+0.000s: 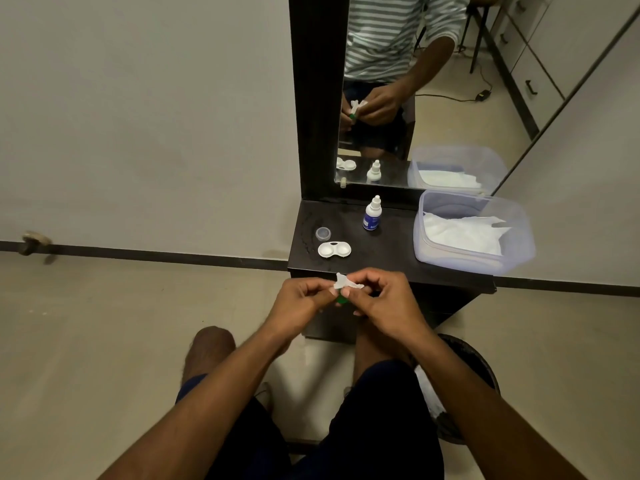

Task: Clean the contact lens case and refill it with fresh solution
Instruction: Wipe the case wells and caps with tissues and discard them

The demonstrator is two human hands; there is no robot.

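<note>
The white contact lens case (334,250) lies open on the dark shelf (388,261), both wells facing up and uncapped. A grey cap (322,233) sits just behind it on the left. The blue-and-white solution bottle (372,214) stands upright further back. In front of the shelf edge my left hand (304,301) pinches a small green cap (342,300). My right hand (384,303) presses a bit of white tissue (343,283) against that cap. Both hands meet close together.
A clear plastic tub (433,206) holding white tissues stands on the right end of the shelf. A mirror (398,81) rises behind the shelf and reflects my hands. A dark round bin (481,368) with crumpled tissue sits on the floor by my right knee.
</note>
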